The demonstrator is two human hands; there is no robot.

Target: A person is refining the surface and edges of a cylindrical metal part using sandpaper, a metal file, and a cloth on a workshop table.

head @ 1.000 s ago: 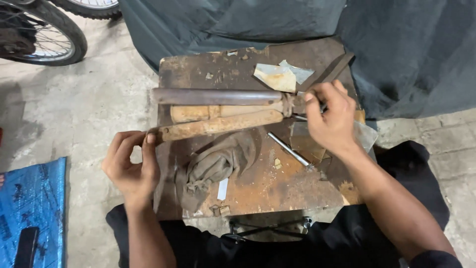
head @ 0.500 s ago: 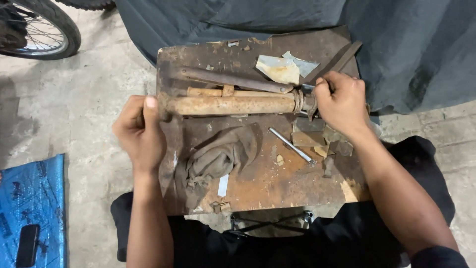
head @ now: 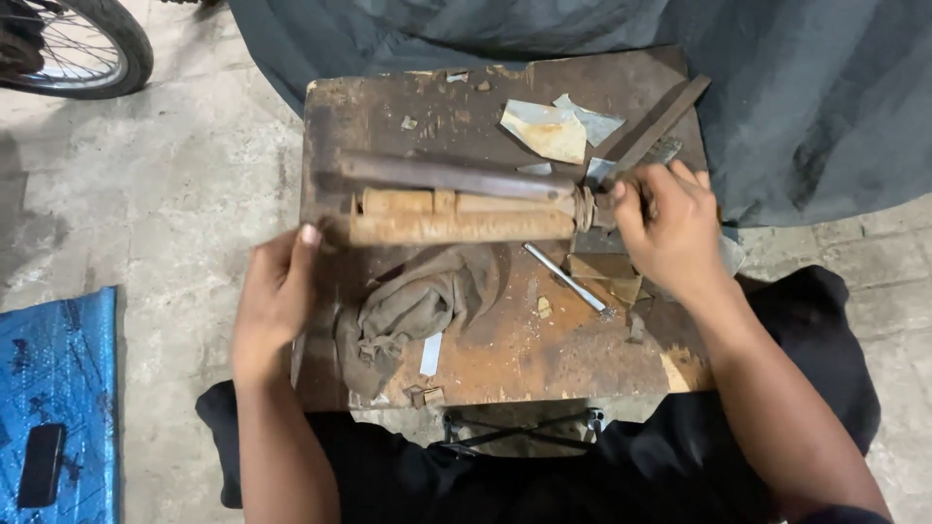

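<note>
**Rusty tube gripped at both ends on the wooden bench**

I see the rusty metal tube [head: 461,228] lying crosswise on the worn wooden bench [head: 505,359], roughly level, in the upper half of the top. My left hand [head: 275,296] is at its left end, thumb pressed against the tip and the fingers curled loosely around and below it; how tightly they close I cannot tell, since the back of the hand hides them. My right hand [head: 670,228] is wrapped shut around the right end, where the tube meets a ringed collar [head: 585,208].

Just behind the tube, touching it or nearly so, lies a second rusty piece [head: 442,202], and behind that a darker steel pipe [head: 451,177] running almost parallel. A flat dark metal bar [head: 660,124] slants up from my right hand toward the bench's far right corner.

In front of the tube, a crumpled brown rag [head: 422,303] sits near the bench's middle, with a thin shiny metal rod [head: 565,278] lying at an angle to its right. Torn scraps of paper [head: 553,128] rest near the far edge.

Beyond the bench hangs a dark grey tarp [head: 796,87]. On the concrete floor to the left are a bicycle wheel [head: 73,49] and a blue mat [head: 58,408] with a dark phone [head: 41,464] on it.
</note>
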